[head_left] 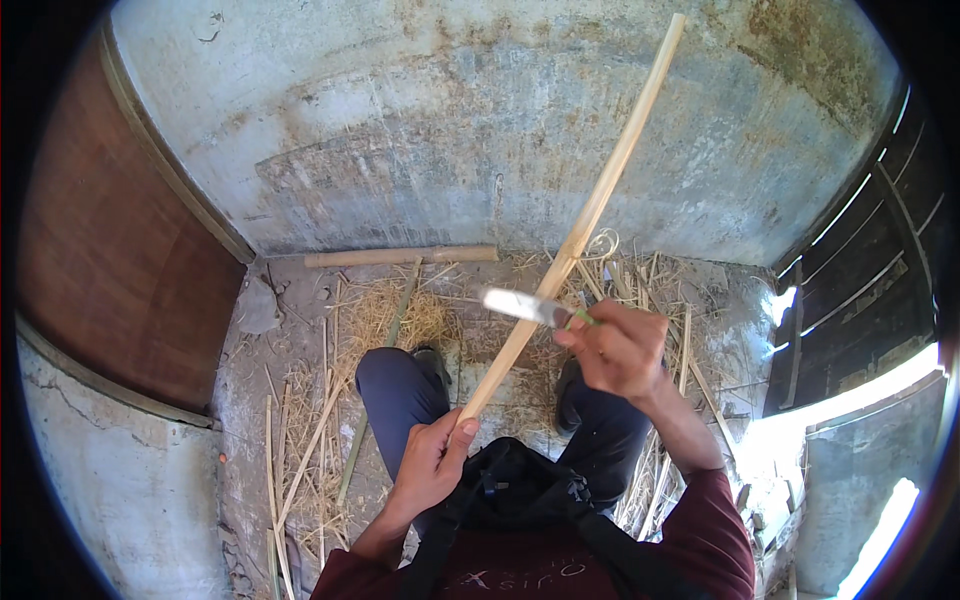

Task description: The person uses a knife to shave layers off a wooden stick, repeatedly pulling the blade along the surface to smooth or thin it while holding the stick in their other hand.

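A long pale split bamboo strip [598, 205] slants up and to the right from between my knees toward the far wall. My left hand [437, 460] is closed around its near end, thumb on top. In my right hand [620, 352] is a knife [525, 306] with a broad, shiny blade; a bit of green shows at its handle. The blade lies across the strip, its tip pointing left, slightly blurred; whether it touches the wood I cannot tell. A thin curled shaving [603, 243] stands out beside the strip just beyond the blade.
Straw-like shavings [400, 315] and several thin strips litter the floor around my feet. A bamboo pole [400, 256] lies along the base of the stained wall [400, 130]. A brown wooden panel [130, 230] stands at left, dark slatted boards [860, 270] at right.
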`<state>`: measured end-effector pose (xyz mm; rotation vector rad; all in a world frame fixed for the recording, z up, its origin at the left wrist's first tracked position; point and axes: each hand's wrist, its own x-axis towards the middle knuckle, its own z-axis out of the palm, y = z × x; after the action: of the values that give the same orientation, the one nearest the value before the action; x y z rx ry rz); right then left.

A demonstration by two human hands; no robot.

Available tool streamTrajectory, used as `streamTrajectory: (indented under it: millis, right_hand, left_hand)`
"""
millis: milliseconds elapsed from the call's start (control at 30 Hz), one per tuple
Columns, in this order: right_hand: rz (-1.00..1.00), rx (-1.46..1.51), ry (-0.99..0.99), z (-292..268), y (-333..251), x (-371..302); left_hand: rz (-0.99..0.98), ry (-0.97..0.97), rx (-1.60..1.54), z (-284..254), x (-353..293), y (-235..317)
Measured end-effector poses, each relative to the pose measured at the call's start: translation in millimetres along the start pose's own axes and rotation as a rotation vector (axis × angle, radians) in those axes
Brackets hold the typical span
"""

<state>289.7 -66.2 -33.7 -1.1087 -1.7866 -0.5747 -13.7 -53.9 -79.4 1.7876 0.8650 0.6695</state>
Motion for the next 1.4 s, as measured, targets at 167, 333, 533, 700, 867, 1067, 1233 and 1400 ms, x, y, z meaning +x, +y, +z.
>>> streamTrajectory:
  millis: [167,333,533,700,867,1067,1233,1400]
  right_hand:
    - [0.101,0.017,0.094,-2,17,4]
    - [0.039,-0.028,0.031,-5,20,12]
    - [-0.099,0.01,-0.003,10,0,0]
    - [0.13,-0.039,0.081,5,31,6]
    - [-0.003,0.032,0.004,16,4,3]
    - [0.072,-0.104,0.068,8,30,12]
    - [0.133,-0.057,0.078,15,24,8]
    - [0.317,0.285,0.1,17,20,6]
  left_hand:
    - [-0.003,-0.042,-0.02,0,-4,-6]
    - [-0.006,-0.022,-0.019,1,-6,-7]
    - [-0.009,-0.018,-0.007,-2,1,-4]
    - [0.007,-0.007,0.013,-6,4,-5]
    - [-0.008,-0.004,0.004,-8,5,-2]
    - [-0.01,-0.006,-0.016,-1,4,-5]
    - [-0.021,-0.021,-0.017,-6,6,-10]
    - [-0.028,-0.013,-0.013,-6,3,-11]
